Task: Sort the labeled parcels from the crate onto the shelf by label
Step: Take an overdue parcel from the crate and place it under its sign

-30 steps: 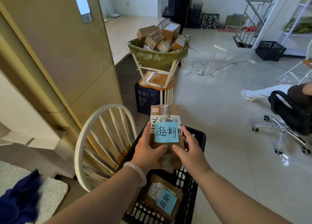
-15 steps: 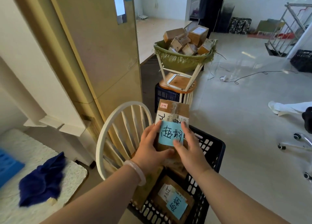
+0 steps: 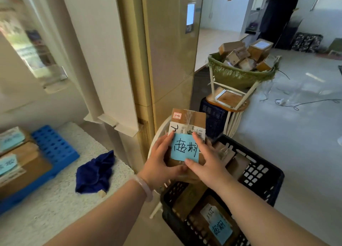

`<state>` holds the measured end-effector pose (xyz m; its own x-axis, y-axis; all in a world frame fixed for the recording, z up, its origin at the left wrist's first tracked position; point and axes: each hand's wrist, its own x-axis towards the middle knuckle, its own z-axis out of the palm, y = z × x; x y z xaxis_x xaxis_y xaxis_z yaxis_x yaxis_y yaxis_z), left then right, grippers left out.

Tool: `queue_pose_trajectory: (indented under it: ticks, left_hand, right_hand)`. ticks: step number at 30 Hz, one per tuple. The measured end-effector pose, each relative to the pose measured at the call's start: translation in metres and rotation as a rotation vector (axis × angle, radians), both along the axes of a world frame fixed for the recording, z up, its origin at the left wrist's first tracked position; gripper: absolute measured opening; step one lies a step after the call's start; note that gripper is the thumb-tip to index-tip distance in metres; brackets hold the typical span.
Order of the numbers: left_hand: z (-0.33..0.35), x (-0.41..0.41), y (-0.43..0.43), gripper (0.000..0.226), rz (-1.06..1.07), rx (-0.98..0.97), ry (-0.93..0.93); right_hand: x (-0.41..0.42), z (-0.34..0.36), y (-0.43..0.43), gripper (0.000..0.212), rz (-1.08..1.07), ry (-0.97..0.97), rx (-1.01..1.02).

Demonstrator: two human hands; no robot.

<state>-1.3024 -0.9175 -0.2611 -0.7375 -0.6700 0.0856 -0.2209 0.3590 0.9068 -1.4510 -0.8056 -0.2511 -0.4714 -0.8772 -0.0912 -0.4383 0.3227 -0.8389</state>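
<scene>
We hold the parcel (image 3: pixel 192 119) just above the crate (image 3: pixel 266 173), over its far-left corner. Both hands grasp it: our left hand (image 3: pixel 161 164) wraps its left edge and our right hand (image 3: pixel 209 165) its right edge, with the thumbs on the margins of the blue label (image 3: pixel 185 147). It looks to us like a small, stiff cardboard box, probably light. The glossy tape across it may be slick, so the bare side edges seem the best hold and leave the label readable. Our hands cover its lower half and underside. Left of the crate, the parcels (image 3: pixel 22 164) on the white surface (image 3: pixel 55 199) are blurred and cut by the frame edge, so we cannot read their labels. Inside the crate another labelled parcel (image 3: pixel 220 227) lies partly behind our right arm.
</scene>
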Motion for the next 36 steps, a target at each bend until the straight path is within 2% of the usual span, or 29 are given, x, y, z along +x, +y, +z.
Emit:
queue_pose_trajectory:
  ticks: [5, 10, 15, 22, 28, 36]
  left_hand:
    - [0.001, 0.094, -0.018, 0.101, 0.128, 0.01, -0.003]
    - [0.003, 0.218, -0.028, 0.102, 0.276, 0.187, 0.058]
    - [0.003, 0.339, -0.027, 0.101, 0.464, 0.112, 0.01]
    - [0.0, 0.486, -0.013, 0.101, 0.677, 0.139, 0.008]
    - [-0.006, 0.568, 0.007, 0.103, 0.872, 0.138, 0.017]
    - [-0.021, 0.627, 0.014, 0.108, 1.067, 0.192, 0.051]
  right_hand:
    - [0.077, 0.008, -0.034, 0.082, 0.133, -0.003, -0.063]
    - [0.185, 0.004, -0.072, 0.085, 0.295, 0.021, -0.084]
    - [0.299, 0.001, -0.1, 0.087, 0.467, -0.065, -0.105]
    - [0.443, -0.002, -0.128, 0.088, 0.686, -0.112, -0.054]
    - [0.529, -0.008, -0.141, 0.083, 0.874, -0.211, -0.061]
    - [0.601, -0.019, -0.17, 0.081, 1.043, -0.194, 0.039]
